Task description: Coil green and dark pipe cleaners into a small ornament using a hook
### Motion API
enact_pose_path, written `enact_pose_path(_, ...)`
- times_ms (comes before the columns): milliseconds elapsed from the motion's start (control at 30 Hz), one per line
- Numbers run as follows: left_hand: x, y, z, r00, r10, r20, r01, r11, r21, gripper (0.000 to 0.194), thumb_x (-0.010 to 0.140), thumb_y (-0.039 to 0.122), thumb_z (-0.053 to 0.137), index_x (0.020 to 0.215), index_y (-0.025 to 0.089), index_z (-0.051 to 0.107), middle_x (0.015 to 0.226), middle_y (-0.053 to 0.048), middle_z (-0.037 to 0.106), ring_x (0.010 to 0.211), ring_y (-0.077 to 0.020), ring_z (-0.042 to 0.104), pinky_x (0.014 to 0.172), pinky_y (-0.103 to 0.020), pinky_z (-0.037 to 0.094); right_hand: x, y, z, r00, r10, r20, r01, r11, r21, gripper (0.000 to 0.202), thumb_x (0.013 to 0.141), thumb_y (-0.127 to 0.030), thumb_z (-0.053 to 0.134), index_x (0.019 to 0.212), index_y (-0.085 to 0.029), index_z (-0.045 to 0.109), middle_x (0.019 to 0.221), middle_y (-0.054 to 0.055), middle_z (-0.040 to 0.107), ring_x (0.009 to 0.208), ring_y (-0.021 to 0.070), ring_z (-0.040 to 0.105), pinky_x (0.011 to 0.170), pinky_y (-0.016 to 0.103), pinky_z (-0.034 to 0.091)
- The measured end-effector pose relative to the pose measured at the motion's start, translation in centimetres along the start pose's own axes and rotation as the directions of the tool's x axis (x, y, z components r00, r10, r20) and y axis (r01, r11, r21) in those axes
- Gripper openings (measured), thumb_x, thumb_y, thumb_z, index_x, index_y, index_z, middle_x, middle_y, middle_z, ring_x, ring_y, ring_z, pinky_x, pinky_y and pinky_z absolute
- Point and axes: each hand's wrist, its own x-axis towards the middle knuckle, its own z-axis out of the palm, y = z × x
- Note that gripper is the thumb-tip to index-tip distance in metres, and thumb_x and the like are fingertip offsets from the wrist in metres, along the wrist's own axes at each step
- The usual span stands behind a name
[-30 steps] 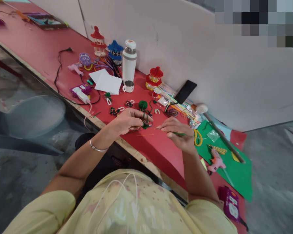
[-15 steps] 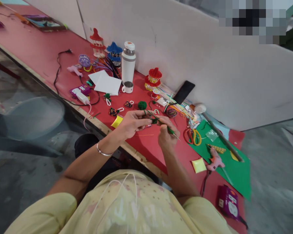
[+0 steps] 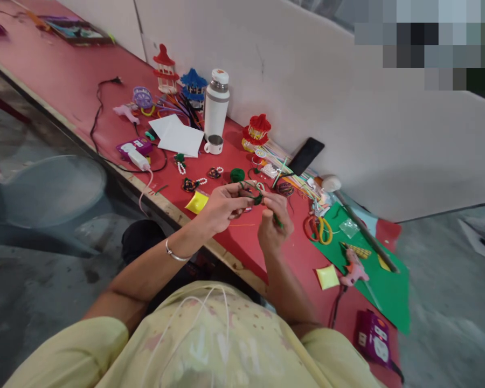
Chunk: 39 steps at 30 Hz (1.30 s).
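Above the red table, my left hand [image 3: 223, 207] pinches a small piece of green crochet work [image 3: 257, 200], and a strand of green yarn [image 3: 246, 185] runs over its fingers. My right hand [image 3: 275, 222] is closed around a crochet hook [image 3: 277, 220] with a green handle, its fingertips touching the green work. Most of the hook is hidden by the fingers. Just beyond my hands lies a ball of green yarn [image 3: 237, 175]. Multicoloured knotted pieces with white bead loops [image 3: 189, 185] rest to the left, by a yellow packet [image 3: 196, 202].
A white flask [image 3: 216, 108] and its cup [image 3: 214, 144] stand behind white paper [image 3: 181, 141]. Scissors [image 3: 318, 229], a pink glue gun [image 3: 353, 267] and a green sheet [image 3: 392, 302] lie right. A phone [image 3: 307, 155] leans against the partition. A grey stool [image 3: 60, 183] stands left.
The hook, earlier visible slanting across between both hands, is now mostly covered by my right hand. My right hand has shifted slightly left, and a loop of green yarn shows between the hands.
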Motion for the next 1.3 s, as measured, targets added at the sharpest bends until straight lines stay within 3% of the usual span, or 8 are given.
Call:
enact_pose_path(100, 0.1, 0.9, -0.8, 0.999, -0.028, 0.029, 0.029, 0.999, -0.021, 0.048, 0.058, 0.018, 0.095, 0.105, 0.014, 0.084, 0.068, 0.003, 0.066, 0.042, -0.002, 0.04, 0.04, -0.02, 0.018, 0.8, 1.4, 0.1, 0.956, 0.266, 0.123, -0.291, 0.916, 0.278, 0.038, 0.095, -0.066, 0.069, 0.099, -0.029, 0.077, 0.101, 0.006, 0.084, 0.099, 0.0236, 0.081, 0.089, 0.044, 0.067)
enact_pose_path(200, 0.2, 1.5, -1.7, 0.998, -0.029, 0.055, 0.027, 0.999, 0.043, 0.045, 0.061, 0.019, 0.094, 0.104, 0.014, 0.085, 0.063, 0.003, 0.063, 0.042, -0.002, 0.037, 0.042, -0.021, 0.019, 2.0, 2.3, -0.7, 0.902, 0.326, 0.284, -0.419, 0.824, 0.382, 0.039, 0.086, -0.067, 0.08, 0.092, -0.028, 0.078, 0.092, 0.004, 0.085, 0.09, 0.0213, 0.082, 0.082, 0.038, 0.068)
enact_pose_path(367, 0.3, 1.8, -2.1, 0.998, -0.001, 0.062, -0.009, 0.987, 0.159, 0.048, 0.06, 0.021, 0.094, 0.106, 0.012, 0.085, 0.052, 0.007, 0.05, 0.042, -0.0029, 0.031, 0.044, -0.022, 0.018, 3.7, 2.5, -2.9, 0.838, 0.329, 0.436, -0.487, 0.81, 0.326, 0.039, 0.088, -0.065, 0.079, 0.093, -0.026, 0.079, 0.095, 0.006, 0.087, 0.09, 0.0228, 0.084, 0.084, 0.04, 0.069)
enact_pose_path(667, 0.1, 2.3, -1.7, 0.993, 0.108, 0.051, -0.12, 0.912, 0.393, 0.03, 0.068, 0.025, 0.087, 0.094, 0.011, 0.085, 0.052, 0.005, 0.051, 0.047, -0.006, 0.038, 0.046, -0.022, 0.025, 5.6, 1.9, -5.1, 0.774, 0.237, 0.587, -0.454, 0.854, 0.255, 0.033, 0.097, -0.058, 0.071, 0.101, -0.026, 0.081, 0.108, 0.008, 0.087, 0.103, 0.0264, 0.084, 0.092, 0.045, 0.068)
enact_pose_path(833, 0.1, 2.4, -1.6, 0.966, 0.254, 0.045, -0.239, 0.817, 0.524, 0.02, 0.067, 0.024, 0.084, 0.083, 0.012, 0.084, 0.059, 0.002, 0.061, 0.053, -0.0084, 0.044, 0.05, -0.023, 0.036, 5.6, 1.0, -5.3, 0.778, 0.219, 0.589, -0.392, 0.902, 0.182, 0.024, 0.101, -0.048, 0.069, 0.107, -0.028, 0.081, 0.116, 0.007, 0.087, 0.109, 0.0255, 0.082, 0.096, 0.045, 0.067)
enact_pose_path(1000, 0.2, 2.3, -1.5, 0.934, 0.356, 0.028, -0.294, 0.722, 0.627, 0.027, 0.068, 0.019, 0.081, 0.093, 0.013, 0.087, 0.06, 0.003, 0.062, 0.054, -0.0081, 0.044, 0.051, -0.021, 0.036, 5.6, -0.9, -4.9, 0.811, 0.116, 0.574, -0.215, 0.971, 0.107, 0.018, 0.104, -0.038, 0.066, 0.112, -0.03, 0.08, 0.119, 0.006, 0.085, 0.111, 0.0245, 0.08, 0.098, 0.045, 0.064)
enact_pose_path(1133, 0.4, 1.8, -1.6, 0.933, 0.359, 0.029, -0.303, 0.739, 0.602, 0.032, 0.07, 0.021, 0.08, 0.1, 0.012, 0.087, 0.067, 0.001, 0.069, 0.057, -0.0082, 0.05, 0.055, -0.021, 0.042, 5.2, -2.0, -4.2, 0.841, -0.041, 0.54, 0.031, 0.999, 0.028, 0.017, 0.104, -0.032, 0.064, 0.115, -0.031, 0.078, 0.121, 0.006, 0.085, 0.108, 0.0243, 0.079, 0.096, 0.046, 0.063)
enact_pose_path(1300, 0.3, 1.5, -1.6, 0.947, 0.321, 0.001, -0.278, 0.818, 0.503, 0.037, 0.069, 0.023, 0.084, 0.104, 0.012, 0.086, 0.073, -0.001, 0.072, 0.064, -0.0107, 0.059, 0.06, -0.022, 0.048, 4.5, -1.8, -3.7, 0.816, -0.198, 0.543, 0.28, 0.957, -0.071, 0.02, 0.104, -0.03, 0.065, 0.122, -0.031, 0.074, 0.125, 0.009, 0.084, 0.105, 0.024, 0.079, 0.091, 0.045, 0.062)
